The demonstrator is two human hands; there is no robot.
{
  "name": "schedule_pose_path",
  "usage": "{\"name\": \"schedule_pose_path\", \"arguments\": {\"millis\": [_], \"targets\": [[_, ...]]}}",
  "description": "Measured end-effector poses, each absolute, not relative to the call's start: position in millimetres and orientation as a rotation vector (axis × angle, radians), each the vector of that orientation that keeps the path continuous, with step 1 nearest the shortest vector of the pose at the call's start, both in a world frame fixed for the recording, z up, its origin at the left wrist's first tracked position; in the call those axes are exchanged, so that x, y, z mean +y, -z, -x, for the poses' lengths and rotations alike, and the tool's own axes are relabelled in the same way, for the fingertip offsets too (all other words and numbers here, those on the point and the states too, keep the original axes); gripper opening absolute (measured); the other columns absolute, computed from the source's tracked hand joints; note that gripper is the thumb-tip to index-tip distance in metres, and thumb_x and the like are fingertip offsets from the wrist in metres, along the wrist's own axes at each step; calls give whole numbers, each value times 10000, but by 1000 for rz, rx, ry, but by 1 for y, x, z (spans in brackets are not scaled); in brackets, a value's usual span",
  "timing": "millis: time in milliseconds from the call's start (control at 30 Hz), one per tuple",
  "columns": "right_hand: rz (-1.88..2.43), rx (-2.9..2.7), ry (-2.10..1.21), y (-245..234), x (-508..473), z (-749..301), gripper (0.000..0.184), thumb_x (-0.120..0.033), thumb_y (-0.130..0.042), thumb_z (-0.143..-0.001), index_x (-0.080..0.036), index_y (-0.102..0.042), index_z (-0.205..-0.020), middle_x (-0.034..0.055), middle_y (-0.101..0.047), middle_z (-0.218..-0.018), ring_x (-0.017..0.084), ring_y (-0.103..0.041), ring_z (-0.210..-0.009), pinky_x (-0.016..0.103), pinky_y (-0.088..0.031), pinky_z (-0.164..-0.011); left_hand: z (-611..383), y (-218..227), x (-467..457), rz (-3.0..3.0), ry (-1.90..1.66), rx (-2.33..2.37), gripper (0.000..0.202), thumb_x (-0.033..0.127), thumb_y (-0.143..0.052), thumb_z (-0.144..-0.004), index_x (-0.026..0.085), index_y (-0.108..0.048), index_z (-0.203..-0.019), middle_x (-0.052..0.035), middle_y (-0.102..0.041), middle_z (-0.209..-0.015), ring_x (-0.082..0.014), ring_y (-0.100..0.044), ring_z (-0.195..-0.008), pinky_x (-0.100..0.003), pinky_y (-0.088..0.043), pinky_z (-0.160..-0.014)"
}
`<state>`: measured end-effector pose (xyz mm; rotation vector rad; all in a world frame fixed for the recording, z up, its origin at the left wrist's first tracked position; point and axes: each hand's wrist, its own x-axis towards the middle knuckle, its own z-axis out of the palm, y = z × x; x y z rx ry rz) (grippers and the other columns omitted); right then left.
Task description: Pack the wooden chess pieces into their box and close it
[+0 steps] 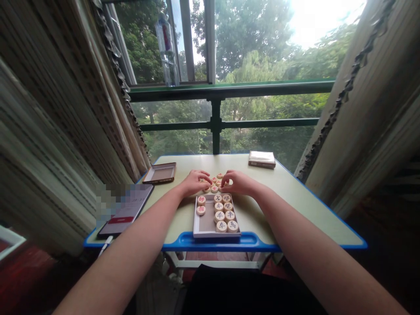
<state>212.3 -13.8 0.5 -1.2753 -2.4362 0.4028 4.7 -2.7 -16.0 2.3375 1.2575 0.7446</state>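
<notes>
A shallow white box point(200, 227) lies at the table's near edge, holding several round wooden chess discs point(224, 212) with red and black characters. Just beyond the box lies a loose cluster of more discs point(214, 184). My left hand point(194, 181) rests on the left side of that cluster, fingers curled over discs. My right hand point(239, 181) rests on its right side, fingers bent down onto the discs. Whether either hand actually grips a disc is hidden under the fingers.
The pale table point(295, 197) has a blue rim with a blue groove point(216, 241) at the front. A brown box lid point(160, 173) lies at back left, a tablet point(126, 209) at left, a flat packet point(261, 158) at back right. Curtains flank a green window railing point(229, 89).
</notes>
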Motion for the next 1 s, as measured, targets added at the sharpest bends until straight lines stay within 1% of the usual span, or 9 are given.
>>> {"name": "schedule_pose_path", "arguments": {"millis": [100,267,433,533,600,700,800,900,1000], "targets": [[1274,-2443,-461,-2,-14,-212,248,-311,-675,-648,-206,-687,-873,37,-587,-861,141,-541,-727,237,-410,-705,-5,17,-1,-2338,-760,1262,236,265,-558,-676,181,-713,-834,-66,-607,-1068,-212,-547,-1004,-318,-395,-940],[1261,-2442,-460,-2,-14,-212,241,-369,-678,-640,-198,-693,-809,38,-587,-856,145,-542,-732,238,-412,-696,-5,21,4,-2330,-787,1298,203,293,-589,-664,196,-716,-789,-58,-617,-1042,-212,-549,-986,-330,-386,-948],[1408,-2319,-418,-5,-11,-218,303,-368,-650,-678,-208,-679,-934,52,-593,-902,153,-550,-771,242,-416,-711,-7,20,1,-2317,-816,1303,266,392,-608,-670,208,-711,-832,-66,-597,-1070,-240,-499,-1045,-382,-339,-982],[1497,-2305,-374,-6,-11,-220,234,-310,-618,-702,-192,-693,-890,58,-601,-887,153,-552,-761,242,-413,-713,-8,18,-4,-2351,-727,1290,279,437,-668,-601,237,-719,-788,-56,-560,-1130,-278,-416,-1130,-408,-275,-1020],[1517,-2323,-362,-5,-11,-219,215,-313,-614,-696,-183,-695,-848,57,-609,-864,156,-551,-753,242,-413,-698,-10,16,-6,-2364,-684,1296,257,434,-677,-589,248,-723,-760,-49,-543,-1155,-291,-383,-1149,-414,-260,-1022],[1549,-2297,-313,-4,-12,-220,249,-360,-605,-696,-171,-687,-836,64,-613,-851,162,-549,-747,247,-412,-683,-13,14,-7,-2401,-677,1327,243,448,-671,-594,241,-718,-711,-43,-566,-1116,-293,-396,-1119,-425,-265,-1005],[1552,-2275,-343,-4,-12,-222,267,-358,-586,-711,-187,-683,-892,58,-620,-872,158,-550,-765,239,-407,-694,-15,11,-7,-2421,-733,1374,266,472,-644,-617,215,-699,-664,-51,-591,-1055,-289,-419,-1071,-448,-262,-992],[1577,-2281,-410,-4,-11,-224,241,-317,-572,-718,-198,-687,-893,39,-632,-846,146,-552,-739,226,-399,-661,-16,8,-10,-2411,-739,1341,202,403,-626,-649,236,-707,-726,-42,-571,-1099,-292,-396,-1093,-459,-237,-1003],[1653,-2230,-396,-2,-9,-224,251,-348,-583,-701,-179,-684,-858,37,-638,-801,141,-545,-683,223,-387,-595,-16,7,-12,-2398,-625,1289,135,318,-657,-606,257,-715,-711,-24,-541,-1154,-315,-347,-1138,-464,-216,-1014]]}}
